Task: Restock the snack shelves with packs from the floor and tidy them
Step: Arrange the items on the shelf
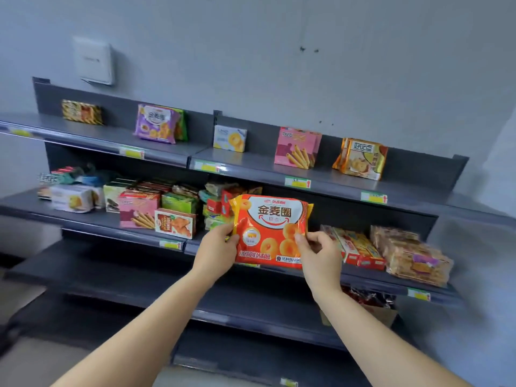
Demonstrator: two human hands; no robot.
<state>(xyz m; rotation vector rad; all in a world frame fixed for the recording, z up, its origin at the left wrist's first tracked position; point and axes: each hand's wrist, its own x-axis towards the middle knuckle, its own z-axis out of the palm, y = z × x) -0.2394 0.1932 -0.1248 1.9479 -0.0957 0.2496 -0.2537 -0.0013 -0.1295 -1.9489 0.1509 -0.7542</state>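
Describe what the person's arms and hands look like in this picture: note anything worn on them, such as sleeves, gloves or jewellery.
Both forearms are bare as far as the frame shows, with no sleeves visible. The left hand and right hand wear no gloves. No watch, bracelet or ring shows on either.

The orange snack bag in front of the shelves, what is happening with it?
A person holds the orange plastic snack bag upright with both bare hands, the left hand on its left edge and the right hand on its lower right corner. It is in front of the dark grey metal middle shelf, not yet placed.
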